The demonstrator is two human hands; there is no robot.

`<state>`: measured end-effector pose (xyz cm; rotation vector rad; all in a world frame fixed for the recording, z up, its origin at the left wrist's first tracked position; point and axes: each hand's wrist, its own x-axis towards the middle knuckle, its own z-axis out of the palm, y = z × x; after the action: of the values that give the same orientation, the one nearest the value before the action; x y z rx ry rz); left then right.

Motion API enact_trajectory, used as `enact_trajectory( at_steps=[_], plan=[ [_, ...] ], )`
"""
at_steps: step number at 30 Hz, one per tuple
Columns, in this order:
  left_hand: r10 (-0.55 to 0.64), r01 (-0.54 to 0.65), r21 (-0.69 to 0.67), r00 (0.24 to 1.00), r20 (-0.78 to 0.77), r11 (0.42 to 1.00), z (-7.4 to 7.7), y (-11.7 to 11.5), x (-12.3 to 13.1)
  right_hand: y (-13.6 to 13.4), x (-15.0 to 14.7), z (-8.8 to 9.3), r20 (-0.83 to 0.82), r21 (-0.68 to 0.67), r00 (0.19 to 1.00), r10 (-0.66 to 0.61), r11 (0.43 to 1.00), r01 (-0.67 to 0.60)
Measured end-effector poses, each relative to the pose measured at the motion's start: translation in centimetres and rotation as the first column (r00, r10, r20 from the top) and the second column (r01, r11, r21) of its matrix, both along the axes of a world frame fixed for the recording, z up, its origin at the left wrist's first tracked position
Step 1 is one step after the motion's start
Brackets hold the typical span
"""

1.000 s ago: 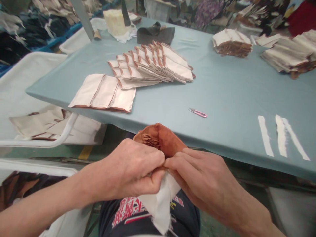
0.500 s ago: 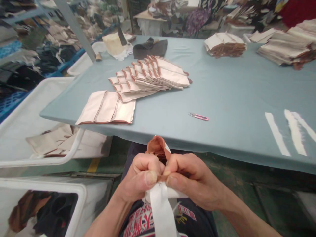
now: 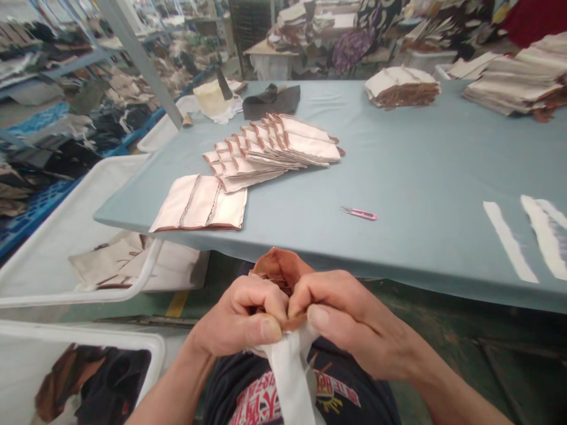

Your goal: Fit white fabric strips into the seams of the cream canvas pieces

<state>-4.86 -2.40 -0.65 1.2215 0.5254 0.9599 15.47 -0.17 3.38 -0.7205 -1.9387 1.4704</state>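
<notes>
Close to my body, below the table's front edge, both hands pinch one sewn fabric piece (image 3: 283,262) with a rust-brown side and a white side. My left hand (image 3: 243,316) grips its brown edge between thumb and bent fingers. Right beside it, my right hand (image 3: 343,319) pinches the same edge, the knuckles nearly touching. A white fabric strip (image 3: 287,372) hangs from between the thumbs down over my shirt. Part of the piece is hidden behind my fingers. On the table beyond lies a pair of pink-handled thread snips (image 3: 359,213), apart from both hands.
On the blue-covered table (image 3: 420,195) a fanned stack of cream panels (image 3: 283,144) lies behind one flat panel (image 3: 201,202). White strips (image 3: 509,242) lie at the right, more stacks (image 3: 402,87) at the back. White bins (image 3: 128,295) with fabric stand at the left.
Both hands still pinch the piece, with fingers shifted slightly along its edge. More of the brown side shows above the hands. The view has tilted a little.
</notes>
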Motion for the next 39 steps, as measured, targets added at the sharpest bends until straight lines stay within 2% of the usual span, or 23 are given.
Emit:
enact_trajectory(
  at_steps=[2, 5, 7, 10, 13, 17, 19, 22, 24, 29, 32, 34, 36, 37, 38, 39],
  plan=[
    [0.001, 0.001, 0.043, 0.999, -0.039, 0.999, 0.4, 0.0, 0.0, -0.2, -0.4, -0.2, -0.032, -0.066, 0.999, -0.016, 0.998, 0.014],
    [0.053, -0.052, 0.021, 0.998, -0.030, 0.998, 0.4, -0.1, 0.5, -0.7, -1.2, -1.6, -0.160, -0.255, 0.985, -0.067, 0.967, 0.024],
    [0.120, -0.121, -0.062, 0.993, -0.009, 0.991, 0.0, -0.4, 1.0, -0.8, -1.7, -2.9, -0.217, -0.351, 0.969, -0.120, 0.936, 0.037],
    [0.227, -0.211, -0.237, 0.973, 0.040, 0.948, -0.9, -1.3, 2.0, -0.8, -2.1, -3.9, -0.215, -0.440, 0.961, -0.173, 0.896, 0.063],
    [0.283, -0.222, -0.349, 0.950, 0.132, 0.910, -1.6, -2.3, 3.1, -0.8, -2.2, -3.7, -0.194, -0.489, 0.967, -0.168, 0.871, 0.054],
    [0.318, -0.214, -0.388, 0.921, 0.225, 0.896, -1.7, -2.8, 4.2, -1.5, -2.4, -2.9, -0.212, -0.454, 0.959, -0.190, 0.888, 0.075],
    [0.307, -0.204, -0.374, 0.921, 0.241, 0.905, -1.5, -2.6, 4.3, -1.8, -2.5, -2.9, -0.235, -0.425, 0.948, -0.216, 0.900, 0.100],
    [0.216, -0.131, -0.285, 0.932, 0.291, 0.950, -1.2, -2.1, 3.6, -1.8, -3.0, -3.0, -0.227, -0.419, 0.947, -0.226, 0.901, 0.115],
    [0.165, -0.105, -0.198, 0.936, 0.312, 0.975, -0.9, -1.9, 2.9, -1.4, -3.4, -2.9, -0.189, -0.422, 0.963, -0.193, 0.901, 0.097],
    [0.142, -0.131, -0.057, 0.948, 0.286, 0.990, 0.3, -1.5, 2.0, -0.5, -4.9, -2.0, -0.136, -0.377, 0.986, -0.095, 0.925, 0.037],
    [0.083, -0.122, 0.099, 0.939, 0.334, 0.988, 0.9, -1.0, 1.5, -0.5, -6.0, -3.1, -0.181, -0.331, 0.978, -0.108, 0.943, 0.043],
    [0.185, -0.224, 0.100, 0.935, 0.301, 0.969, 1.1, -1.2, 0.5, 0.1, -6.6, -4.7, -0.239, -0.236, 0.966, -0.099, 0.971, 0.041],
    [0.412, -0.422, 0.053, 0.901, 0.136, 0.905, 1.1, -1.8, -1.4, 1.5, -6.8, -6.5, -0.261, -0.097, 0.962, -0.078, 0.994, 0.054],
    [0.546, -0.546, 0.044, 0.838, 0.004, 0.837, 1.0, -2.2, -2.8, 2.5, -6.6, -7.4, -0.267, -0.039, 0.959, -0.099, 0.995, 0.092],
    [0.690, -0.690, 0.060, 0.708, -0.151, 0.722, 1.0, -2.7, -4.5, 3.5, -6.4, -8.2, -0.267, -0.017, 0.948, -0.173, 0.985, 0.174],
    [0.816, -0.820, 0.149, 0.495, -0.300, 0.552, 0.9, -3.1, -6.6, 4.4, -5.9, -8.9, -0.225, -0.031, 0.944, -0.241, 0.970, 0.240]
  ],
)
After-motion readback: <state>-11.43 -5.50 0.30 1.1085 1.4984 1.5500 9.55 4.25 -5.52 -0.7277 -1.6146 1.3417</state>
